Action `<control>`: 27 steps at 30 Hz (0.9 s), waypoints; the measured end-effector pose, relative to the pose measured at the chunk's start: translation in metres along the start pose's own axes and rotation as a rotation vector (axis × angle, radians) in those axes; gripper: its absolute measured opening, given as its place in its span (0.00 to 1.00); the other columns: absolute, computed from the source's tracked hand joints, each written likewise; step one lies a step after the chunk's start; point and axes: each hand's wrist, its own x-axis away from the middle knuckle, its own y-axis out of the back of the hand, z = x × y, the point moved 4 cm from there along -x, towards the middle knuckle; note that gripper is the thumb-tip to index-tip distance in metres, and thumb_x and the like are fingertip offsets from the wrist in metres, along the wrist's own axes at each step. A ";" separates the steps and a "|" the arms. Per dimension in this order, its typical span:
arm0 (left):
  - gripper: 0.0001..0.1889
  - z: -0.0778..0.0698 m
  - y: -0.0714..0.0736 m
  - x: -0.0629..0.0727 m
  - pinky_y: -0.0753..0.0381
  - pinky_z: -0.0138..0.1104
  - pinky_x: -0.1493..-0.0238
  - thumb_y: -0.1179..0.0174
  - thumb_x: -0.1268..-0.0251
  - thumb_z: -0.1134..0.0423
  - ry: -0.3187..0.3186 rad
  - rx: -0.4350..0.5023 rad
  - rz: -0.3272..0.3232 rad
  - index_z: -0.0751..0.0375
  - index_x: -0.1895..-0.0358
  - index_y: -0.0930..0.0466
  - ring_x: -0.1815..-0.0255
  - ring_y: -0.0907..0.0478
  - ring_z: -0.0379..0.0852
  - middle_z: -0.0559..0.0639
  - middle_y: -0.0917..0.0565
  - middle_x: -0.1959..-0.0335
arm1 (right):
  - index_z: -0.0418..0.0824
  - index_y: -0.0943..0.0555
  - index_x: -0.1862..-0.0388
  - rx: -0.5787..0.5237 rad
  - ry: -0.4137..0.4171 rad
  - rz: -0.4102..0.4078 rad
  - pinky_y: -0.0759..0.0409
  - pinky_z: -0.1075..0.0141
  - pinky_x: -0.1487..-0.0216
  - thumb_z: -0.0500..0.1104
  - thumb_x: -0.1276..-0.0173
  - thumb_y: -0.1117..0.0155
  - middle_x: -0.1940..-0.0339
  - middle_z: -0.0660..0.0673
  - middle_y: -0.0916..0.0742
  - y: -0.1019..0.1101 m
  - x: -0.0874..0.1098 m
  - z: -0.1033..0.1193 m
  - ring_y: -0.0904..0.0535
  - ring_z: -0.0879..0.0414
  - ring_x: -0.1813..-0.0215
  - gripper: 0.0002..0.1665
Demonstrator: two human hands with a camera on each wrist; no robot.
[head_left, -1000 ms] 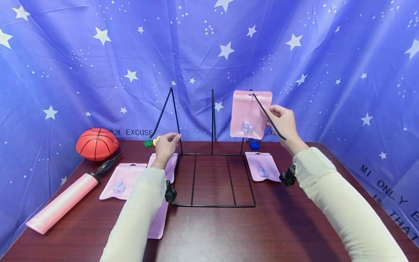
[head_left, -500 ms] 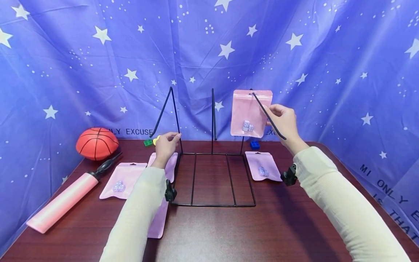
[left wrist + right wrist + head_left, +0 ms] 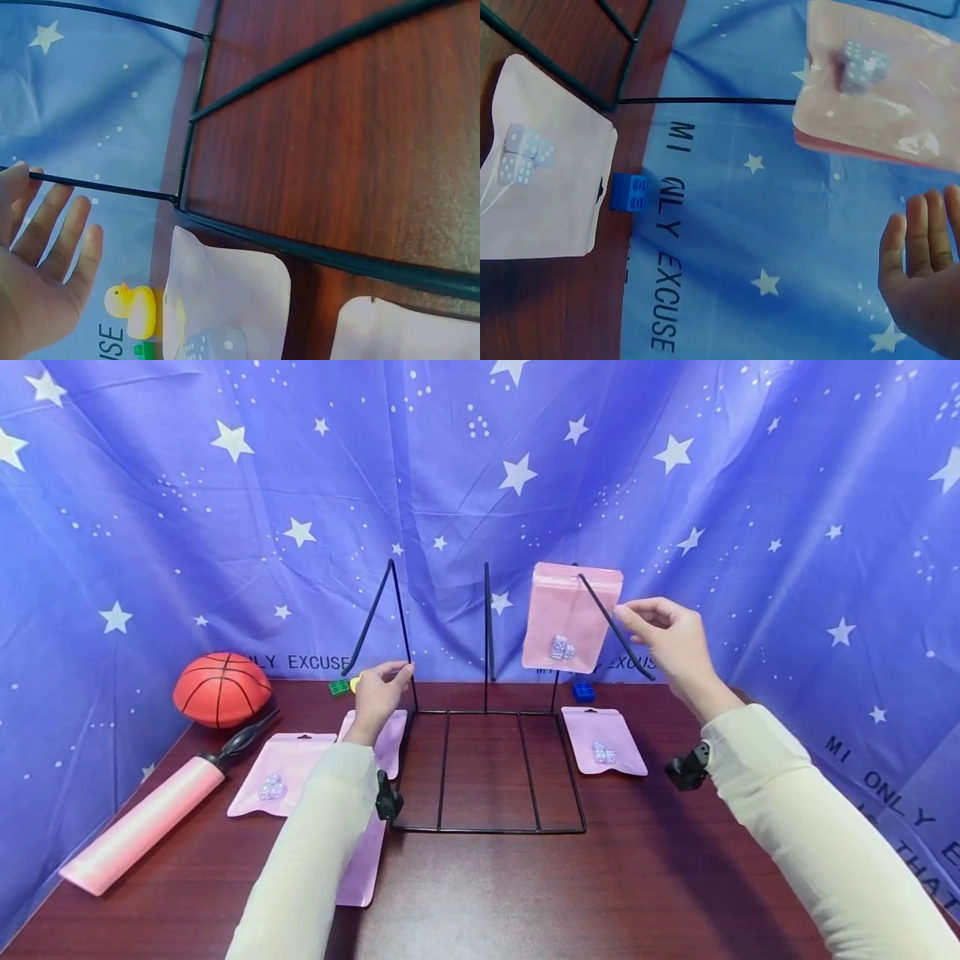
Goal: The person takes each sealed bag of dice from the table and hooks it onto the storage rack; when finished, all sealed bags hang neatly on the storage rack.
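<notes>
Rack [image 3: 486,697] might tip if my left hand [image 3: 378,697], pinching it, slackens while my loose, empty right hand [image 3: 677,642] bumps the pouch [image 3: 561,610] just left.

A pink pouch [image 3: 566,610] hangs on the black rack [image 3: 487,832], right fingers [image 3: 660,605] apparently just beside it.

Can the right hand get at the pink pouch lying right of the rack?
Probably yes: the right hand appears to hold nothing, and nothing lies on top of the flat pouch. The black hook close to that hand may need skirting on the way down.
</notes>
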 end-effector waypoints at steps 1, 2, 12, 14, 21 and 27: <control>0.17 0.000 0.000 0.000 0.19 0.39 0.51 0.40 0.24 0.59 0.004 0.014 0.001 0.67 0.42 0.16 0.51 0.14 0.60 0.65 0.13 0.50 | 0.41 0.14 0.53 -0.024 0.000 0.007 0.19 0.75 0.58 0.46 0.29 0.30 0.67 0.64 0.12 0.003 0.001 -0.001 0.17 0.66 0.59 0.12; 0.17 0.000 0.000 -0.001 0.19 0.37 0.51 0.40 0.25 0.60 0.006 0.031 0.004 0.67 0.42 0.16 0.50 0.14 0.60 0.64 0.13 0.49 | 0.44 0.14 0.53 -0.045 -0.005 0.010 0.19 0.75 0.58 0.46 0.29 0.30 0.66 0.63 0.12 0.006 0.002 -0.003 0.16 0.66 0.59 0.10; 0.16 -0.002 0.001 -0.001 0.18 0.43 0.46 0.37 0.27 0.62 -0.031 0.063 0.003 0.69 0.43 0.16 0.51 0.14 0.61 0.64 0.14 0.49 | 0.49 0.14 0.54 -0.208 -0.111 0.152 0.18 0.74 0.57 0.41 0.28 0.32 0.62 0.57 0.11 0.027 0.014 -0.046 0.16 0.65 0.57 0.06; 0.16 -0.002 0.002 -0.001 0.18 0.45 0.46 0.36 0.27 0.62 -0.043 0.049 -0.006 0.69 0.43 0.16 0.52 0.13 0.61 0.65 0.14 0.50 | 0.51 0.14 0.55 -0.211 -0.140 0.178 0.18 0.74 0.56 0.40 0.28 0.32 0.61 0.57 0.11 0.030 0.016 -0.058 0.17 0.65 0.56 0.06; 0.16 -0.002 0.002 -0.002 0.18 0.46 0.47 0.34 0.29 0.59 -0.052 -0.021 -0.034 0.66 0.45 0.14 0.53 0.13 0.57 0.63 0.12 0.53 | 0.46 0.18 0.45 -0.149 -0.265 0.278 0.17 0.72 0.53 0.39 0.26 0.34 0.58 0.63 0.14 0.041 0.025 -0.103 0.18 0.71 0.54 0.13; 0.16 -0.004 0.003 -0.002 0.18 0.46 0.49 0.33 0.30 0.57 -0.059 -0.075 -0.059 0.63 0.46 0.13 0.55 0.12 0.56 0.61 0.11 0.56 | 0.24 0.37 0.26 0.050 -0.355 0.354 0.18 0.68 0.49 0.47 0.26 0.33 0.57 0.68 0.15 0.043 0.037 -0.134 0.20 0.75 0.54 0.41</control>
